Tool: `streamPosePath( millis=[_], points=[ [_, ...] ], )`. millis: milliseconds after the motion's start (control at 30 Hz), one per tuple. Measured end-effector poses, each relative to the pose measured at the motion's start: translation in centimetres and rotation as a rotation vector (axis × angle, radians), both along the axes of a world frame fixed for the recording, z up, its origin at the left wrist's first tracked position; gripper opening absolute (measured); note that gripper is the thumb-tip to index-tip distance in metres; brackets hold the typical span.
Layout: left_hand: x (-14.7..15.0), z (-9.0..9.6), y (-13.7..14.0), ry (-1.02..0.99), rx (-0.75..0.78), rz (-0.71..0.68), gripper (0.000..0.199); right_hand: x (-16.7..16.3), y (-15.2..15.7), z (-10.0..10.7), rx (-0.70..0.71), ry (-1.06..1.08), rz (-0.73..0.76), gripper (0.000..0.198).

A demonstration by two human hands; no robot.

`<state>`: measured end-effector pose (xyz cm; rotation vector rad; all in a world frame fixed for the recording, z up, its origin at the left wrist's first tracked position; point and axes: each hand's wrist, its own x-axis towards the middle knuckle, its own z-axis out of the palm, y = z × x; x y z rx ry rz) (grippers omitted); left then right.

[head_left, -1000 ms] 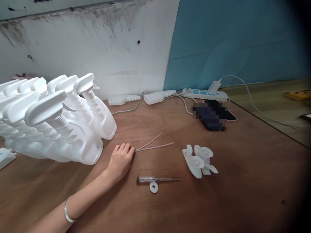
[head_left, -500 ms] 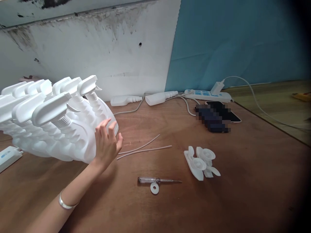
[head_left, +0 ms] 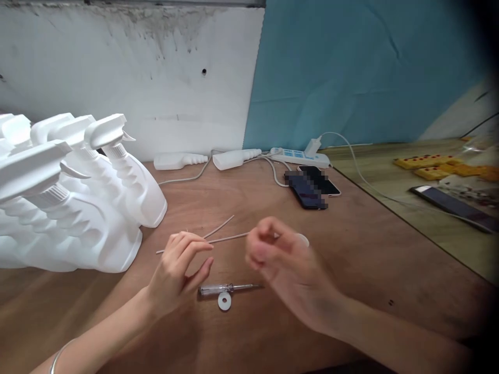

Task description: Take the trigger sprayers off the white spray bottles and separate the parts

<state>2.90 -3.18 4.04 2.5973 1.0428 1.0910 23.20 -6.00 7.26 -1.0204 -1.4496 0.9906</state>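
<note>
My left hand (head_left: pixel 181 265) hovers over the table near two thin pale tubes (head_left: pixel 228 238), its fingers bent but apart, with nothing seen in them. Opposite it is my right hand (head_left: pixel 286 275), slightly blurred. Its fingers are curled in together, and whatever they may hold is hidden. One tube runs up to the right fingers; I cannot tell whether they touch it. Behind this hand a white plastic part (head_left: pixel 303 240) shows only in part. Below and between the hands lie a clear-handled screwdriver (head_left: pixel 216 290) and a white ring washer (head_left: pixel 224 301).
Several white spray bottles (head_left: pixel 144 192) stand at the left. Two white bottle-shaped pieces (head_left: pixel 234 158) lie along the wall beside a power strip (head_left: pixel 319 160) with cables. Two phones (head_left: pixel 307 195) rest at the back right. Past the table edge are another phone (head_left: pixel 448 205) and yellow items (head_left: pixel 424 162).
My left hand has moved away from the spray bottles toward the tubes. My right hand has come into view from the right, covering most of the white plastic parts. The view has turned right.
</note>
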Motion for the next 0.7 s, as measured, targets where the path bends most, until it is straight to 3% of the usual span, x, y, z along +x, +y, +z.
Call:
streamPosePath(
  millis=[100,167,433,700],
  points=[
    [0.6,0.0,-0.4,-0.135,-0.107,-0.08,0.021,-2.2,0.5,-2.1,-0.566,0.58,0.238,0.026],
    [0.7,-0.2,-0.4,-0.194,-0.131,-0.109,0.023,-3.3,0.7,-3.3,-0.77,0.817,0.33,0.03],
    [-0.3,-1.3,-1.1,-0.334,-0.133,-0.136,0.035,-4.8,0.9,-4.2,-0.869,0.952,0.422,0.023],
    [-0.7,-2.1,-1.2,-0.391,-0.118,-0.136,0.038,-5.6,0.8,-4.2,-0.966,0.994,0.351,0.026]
  ],
)
